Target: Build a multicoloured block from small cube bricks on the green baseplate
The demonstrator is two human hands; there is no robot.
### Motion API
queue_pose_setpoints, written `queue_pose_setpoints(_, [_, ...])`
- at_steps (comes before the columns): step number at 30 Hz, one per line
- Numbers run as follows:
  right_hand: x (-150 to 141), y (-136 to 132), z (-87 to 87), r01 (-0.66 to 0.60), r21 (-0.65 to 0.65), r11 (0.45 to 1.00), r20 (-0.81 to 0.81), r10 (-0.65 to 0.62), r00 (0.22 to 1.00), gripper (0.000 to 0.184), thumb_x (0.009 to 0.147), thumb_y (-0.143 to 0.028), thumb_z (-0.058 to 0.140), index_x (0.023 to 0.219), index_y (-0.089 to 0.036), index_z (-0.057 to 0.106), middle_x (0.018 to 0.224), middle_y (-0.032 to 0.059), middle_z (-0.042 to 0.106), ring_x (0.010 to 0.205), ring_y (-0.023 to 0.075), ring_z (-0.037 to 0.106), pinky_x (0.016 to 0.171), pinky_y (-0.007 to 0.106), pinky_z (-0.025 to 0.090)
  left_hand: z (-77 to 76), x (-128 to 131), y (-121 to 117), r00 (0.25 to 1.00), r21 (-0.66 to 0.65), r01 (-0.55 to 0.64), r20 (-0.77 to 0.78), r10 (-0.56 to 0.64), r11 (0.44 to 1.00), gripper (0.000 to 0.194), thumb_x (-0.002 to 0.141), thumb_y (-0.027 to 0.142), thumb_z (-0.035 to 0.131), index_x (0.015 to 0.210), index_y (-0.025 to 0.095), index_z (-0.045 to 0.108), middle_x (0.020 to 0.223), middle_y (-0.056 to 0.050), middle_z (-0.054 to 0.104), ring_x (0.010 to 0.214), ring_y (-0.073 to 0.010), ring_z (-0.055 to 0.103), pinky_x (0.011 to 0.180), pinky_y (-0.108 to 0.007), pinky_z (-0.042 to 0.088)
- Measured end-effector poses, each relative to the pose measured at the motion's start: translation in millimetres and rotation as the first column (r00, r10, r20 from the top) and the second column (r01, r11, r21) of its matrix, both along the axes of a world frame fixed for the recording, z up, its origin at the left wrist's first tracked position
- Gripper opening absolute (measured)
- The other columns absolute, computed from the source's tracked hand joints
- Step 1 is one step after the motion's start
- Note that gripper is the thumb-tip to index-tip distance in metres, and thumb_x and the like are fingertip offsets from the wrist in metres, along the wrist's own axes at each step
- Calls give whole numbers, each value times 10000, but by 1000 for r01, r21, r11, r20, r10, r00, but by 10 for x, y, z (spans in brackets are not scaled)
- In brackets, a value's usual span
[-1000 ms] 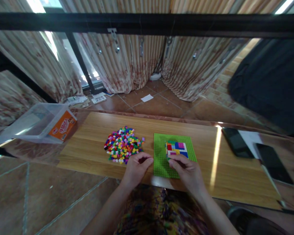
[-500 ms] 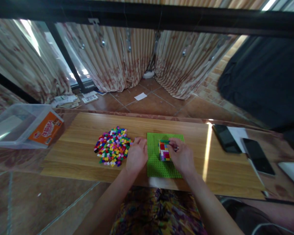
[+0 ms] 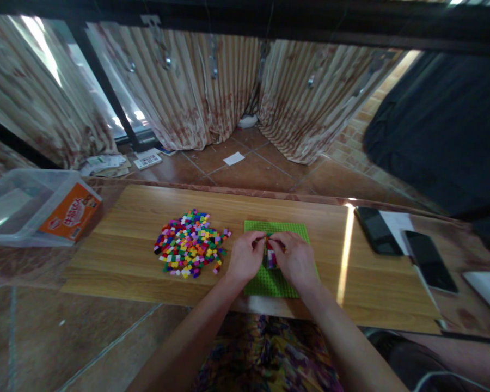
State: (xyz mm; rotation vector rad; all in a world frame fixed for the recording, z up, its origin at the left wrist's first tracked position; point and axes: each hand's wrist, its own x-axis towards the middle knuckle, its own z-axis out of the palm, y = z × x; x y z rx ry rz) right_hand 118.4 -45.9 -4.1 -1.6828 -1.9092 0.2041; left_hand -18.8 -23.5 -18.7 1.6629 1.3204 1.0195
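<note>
A small block of colourful toy bricks stands on a green studded baseplate, partly covered by my fingers. My left hand is at the block's left side, thumb and fingers pinched together at its far left corner. From the right, my right hand reaches over the block with bent, closed fingers whose tips meet those of the left. Specks of orange and green show between the fingertips, but what either hand grips is too small and hidden to make out. Left of the baseplate lies a pile of loose toy bricks.
The wooden board carries the pile and baseplate. A clear plastic bin with an orange label stands at the left. Two dark phones and white paper lie at the right. Curtains hang beyond the tiled floor.
My left hand has moved right, from beside the loose bricks to the brick block, and its fingers now pinch there. My right hand has shifted slightly left over the block.
</note>
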Motion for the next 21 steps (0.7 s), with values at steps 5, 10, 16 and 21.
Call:
queue_pose_setpoints(5, [-29,-15,-20,23,19,1000,-31,-23,999,202,915,-243,498,837,-206,681,859,61,697,833,206,617,789,335,467,-36,48,-80,999,-11,-46,28,47,999,182,869,139,550,937,162,718,934,-73,741,876,-194,686,836,-339,539])
queue_pose_setpoints(10, [-14,-56,-21,14,40,999,-81,-10,997,204,920,-234,495,873,-202,691,888,64,717,844,200,636,812,335,482,-52,61,-168,998,57,-57,-1,57,997,225,890,142,517,1009,172,704,974,-81,730,912,-195,679,860,-341,542])
queue_pose_setpoints(16, [14,-67,-46,49,70,996,-86,-42,995,206,920,-254,501,892,-199,698,886,61,714,845,198,635,809,337,488,-70,85,-247,997,131,-21,-73,31,991,273,907,137,474,1105,152,661,1028,-100,710,984,-210,663,916,-369,536])
queue_pose_setpoints(21, [22,-72,-56,78,125,989,-53,-72,996,232,923,-293,517,887,-175,714,880,80,681,833,207,596,773,345,486,-54,98,-288,987,108,-17,-160,34,994,303,923,156,449,1170,125,623,1070,-120,691,1018,-225,656,939,-383,530])
